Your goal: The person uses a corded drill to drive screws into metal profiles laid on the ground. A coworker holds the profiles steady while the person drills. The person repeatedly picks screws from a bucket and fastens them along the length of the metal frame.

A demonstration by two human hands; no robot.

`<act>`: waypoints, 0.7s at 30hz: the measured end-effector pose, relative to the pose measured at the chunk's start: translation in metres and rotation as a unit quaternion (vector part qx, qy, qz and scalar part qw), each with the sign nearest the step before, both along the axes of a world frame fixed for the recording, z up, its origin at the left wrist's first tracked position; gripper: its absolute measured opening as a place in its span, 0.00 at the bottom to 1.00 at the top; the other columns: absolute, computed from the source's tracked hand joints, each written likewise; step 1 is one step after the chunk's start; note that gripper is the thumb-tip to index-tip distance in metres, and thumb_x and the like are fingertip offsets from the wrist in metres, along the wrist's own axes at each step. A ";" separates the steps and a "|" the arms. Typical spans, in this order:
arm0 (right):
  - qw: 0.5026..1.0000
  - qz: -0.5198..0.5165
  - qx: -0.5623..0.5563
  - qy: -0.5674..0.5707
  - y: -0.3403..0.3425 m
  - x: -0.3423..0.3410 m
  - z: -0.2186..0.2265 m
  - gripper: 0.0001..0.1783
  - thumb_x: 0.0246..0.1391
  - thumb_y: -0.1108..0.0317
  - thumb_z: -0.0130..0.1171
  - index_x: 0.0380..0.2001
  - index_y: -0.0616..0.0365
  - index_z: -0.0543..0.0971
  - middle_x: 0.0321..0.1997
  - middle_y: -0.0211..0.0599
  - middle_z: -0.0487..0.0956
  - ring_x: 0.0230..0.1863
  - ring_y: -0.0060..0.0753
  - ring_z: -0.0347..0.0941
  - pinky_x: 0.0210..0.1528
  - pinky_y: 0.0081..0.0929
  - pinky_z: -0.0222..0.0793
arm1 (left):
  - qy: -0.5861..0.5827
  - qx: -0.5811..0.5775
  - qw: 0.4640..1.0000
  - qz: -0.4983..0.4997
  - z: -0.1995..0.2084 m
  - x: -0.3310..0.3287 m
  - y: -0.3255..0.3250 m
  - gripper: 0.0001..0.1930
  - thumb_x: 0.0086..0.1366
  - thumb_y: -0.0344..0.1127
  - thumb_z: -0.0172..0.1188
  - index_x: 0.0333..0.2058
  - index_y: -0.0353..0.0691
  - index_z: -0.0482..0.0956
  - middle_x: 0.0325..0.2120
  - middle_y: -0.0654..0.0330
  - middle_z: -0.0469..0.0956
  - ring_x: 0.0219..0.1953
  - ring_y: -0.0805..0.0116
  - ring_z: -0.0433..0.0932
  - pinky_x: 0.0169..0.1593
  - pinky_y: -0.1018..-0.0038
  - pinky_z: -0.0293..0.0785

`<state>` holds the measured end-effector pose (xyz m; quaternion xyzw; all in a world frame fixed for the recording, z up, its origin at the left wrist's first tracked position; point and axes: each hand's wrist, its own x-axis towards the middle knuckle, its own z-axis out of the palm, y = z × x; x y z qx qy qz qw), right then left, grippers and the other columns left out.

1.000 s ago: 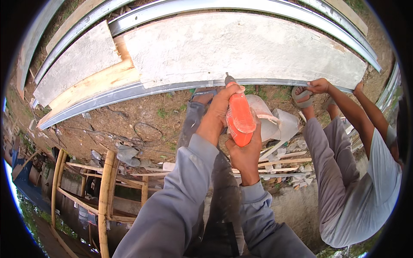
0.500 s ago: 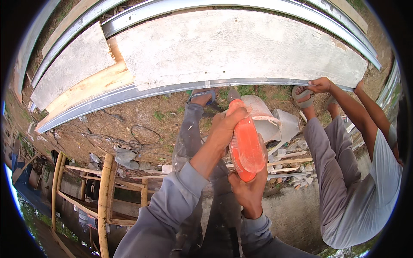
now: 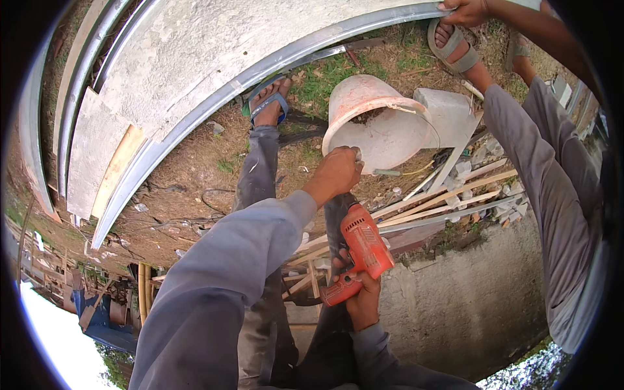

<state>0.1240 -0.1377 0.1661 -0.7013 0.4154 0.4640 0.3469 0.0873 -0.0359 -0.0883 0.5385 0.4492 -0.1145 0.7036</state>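
Note:
A red power drill (image 3: 368, 244) is in my right hand (image 3: 364, 300), whose fingers wrap round its handle low in front of my legs. My left hand (image 3: 335, 175) is at the near edge of the mouth of a whitish bucket (image 3: 364, 94), which lies tipped on its side on the ground. The fingers of that hand are curled together; what they hold, if anything, I cannot make out. Above the bucket runs a long grey metal channel (image 3: 286, 60) along the edge of a rough whitish board (image 3: 201, 45). Another person's hand (image 3: 465, 10) rests on the channel at the upper right.
My sandalled foot (image 3: 270, 101) stands beside the channel. The other person's sandalled foot (image 3: 455, 49) is right of the bucket. Wooden strips (image 3: 455, 195) and rubble lie below the bucket, near a concrete ledge (image 3: 461, 299). A pale block-like container (image 3: 448, 114) adjoins the bucket.
My left hand has left the drill and moved to the bucket. The drill has turned and come lower, in my right hand alone. The view has shifted, bringing the bucket nearer the middle.

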 end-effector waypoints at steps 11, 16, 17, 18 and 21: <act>0.987 -0.092 0.102 0.080 -0.141 0.061 -0.050 0.45 0.39 0.80 0.61 0.67 0.64 0.63 0.59 0.54 0.75 0.51 0.49 0.79 0.38 0.36 0.82 | 0.215 0.179 0.952 0.124 -0.189 0.097 -0.111 0.15 0.56 0.34 0.64 0.43 0.38 0.83 0.37 0.43 0.84 0.44 0.44 0.82 0.50 0.57 0.78; 0.985 -0.075 0.136 0.081 -0.186 0.082 -0.056 0.45 0.40 0.80 0.62 0.66 0.66 0.63 0.60 0.54 0.74 0.52 0.48 0.79 0.40 0.35 0.83 | 0.243 0.268 0.929 0.079 -0.205 0.108 -0.130 0.13 0.56 0.36 0.66 0.39 0.39 0.85 0.36 0.45 0.84 0.42 0.46 0.83 0.50 0.59 0.78; 0.985 -0.080 0.134 0.077 -0.191 0.085 -0.056 0.44 0.40 0.80 0.62 0.66 0.66 0.63 0.60 0.54 0.74 0.52 0.48 0.79 0.40 0.34 0.83 | 0.252 0.280 0.923 0.077 -0.207 0.110 -0.134 0.13 0.56 0.36 0.66 0.39 0.39 0.86 0.36 0.46 0.85 0.42 0.46 0.83 0.50 0.59 0.78; 0.984 -0.090 0.139 0.070 -0.195 0.086 -0.055 0.44 0.41 0.81 0.62 0.66 0.66 0.63 0.60 0.54 0.74 0.53 0.47 0.79 0.40 0.34 0.83 | 0.264 0.290 0.917 0.078 -0.208 0.111 -0.138 0.12 0.56 0.37 0.66 0.38 0.40 0.86 0.36 0.46 0.85 0.42 0.46 0.83 0.49 0.59 0.78; 0.982 -0.106 0.143 0.062 -0.208 0.091 -0.055 0.43 0.42 0.82 0.61 0.66 0.66 0.63 0.60 0.54 0.74 0.53 0.47 0.79 0.41 0.33 0.83 | 0.258 0.310 0.909 0.101 -0.212 0.117 -0.147 0.09 0.57 0.36 0.65 0.36 0.43 0.88 0.31 0.51 0.86 0.36 0.55 0.86 0.45 0.63 0.78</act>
